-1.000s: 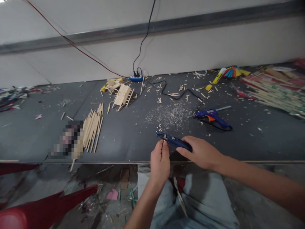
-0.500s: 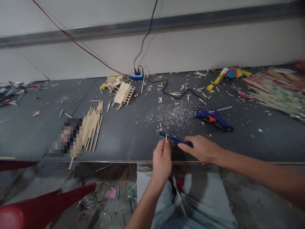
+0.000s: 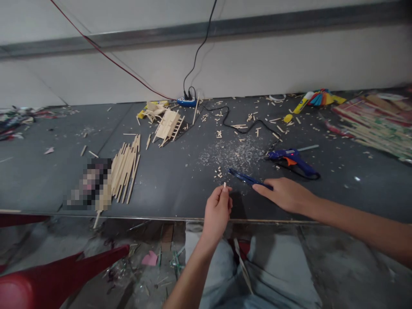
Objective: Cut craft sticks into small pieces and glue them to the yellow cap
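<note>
Near the table's front edge, my left hand [image 3: 217,209] is closed in a pinch round a thin wooden stick [image 3: 225,185], whose pale tip sticks up past the thumb. To its right, my right hand [image 3: 288,195] grips a slim blue hand tool [image 3: 246,177], which looks like a cutter and points left over the table. Its exact kind is hard to make out. A gap separates the tool from the stick. Several short cut stick pieces [image 3: 219,172] lie just beyond my left hand.
A blue glue gun [image 3: 294,161] with an orange trigger lies at right. Small wooden models [image 3: 167,124] stand at the back, near a blue power strip [image 3: 186,101]. Long sticks [image 3: 125,171] are piled at left. A yellow glue tube [image 3: 302,103] and bundled sticks [image 3: 380,128] lie far right.
My right hand has moved the blue tool right and a little away from me, off the stick. My left hand still pinches the stick in nearly the same place.
</note>
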A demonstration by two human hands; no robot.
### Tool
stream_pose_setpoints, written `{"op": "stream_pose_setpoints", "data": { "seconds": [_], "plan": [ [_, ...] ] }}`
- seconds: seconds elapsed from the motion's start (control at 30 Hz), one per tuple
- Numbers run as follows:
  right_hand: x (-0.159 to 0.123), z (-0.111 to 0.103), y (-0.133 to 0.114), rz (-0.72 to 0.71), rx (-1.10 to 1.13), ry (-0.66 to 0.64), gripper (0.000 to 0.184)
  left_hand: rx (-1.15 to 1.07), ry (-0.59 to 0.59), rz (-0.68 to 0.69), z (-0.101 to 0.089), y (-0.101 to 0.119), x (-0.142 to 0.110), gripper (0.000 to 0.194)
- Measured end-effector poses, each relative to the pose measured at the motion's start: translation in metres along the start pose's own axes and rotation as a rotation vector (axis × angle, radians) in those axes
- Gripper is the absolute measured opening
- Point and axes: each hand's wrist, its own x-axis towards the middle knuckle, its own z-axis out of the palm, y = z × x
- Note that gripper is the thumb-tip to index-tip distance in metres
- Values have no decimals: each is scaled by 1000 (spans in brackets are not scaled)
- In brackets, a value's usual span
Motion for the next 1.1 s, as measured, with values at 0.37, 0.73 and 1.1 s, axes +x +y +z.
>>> {"op": "stream_pose_setpoints", "data": {
  "seconds": [0.37, 0.73, 1.1],
  "plan": [
    [-23, -9, -13, -107, 84, 60, 51, 205, -39, 184, -5, 11, -12, 32],
    [-30, -7, -16, -158, 35, 86, 47, 400, -52, 304, -6, 16, -19, 32],
    [-34, -6, -19, -169, 24, 74, 45, 423, -26, 294, -6, 13, -21, 33]
  ]
}}
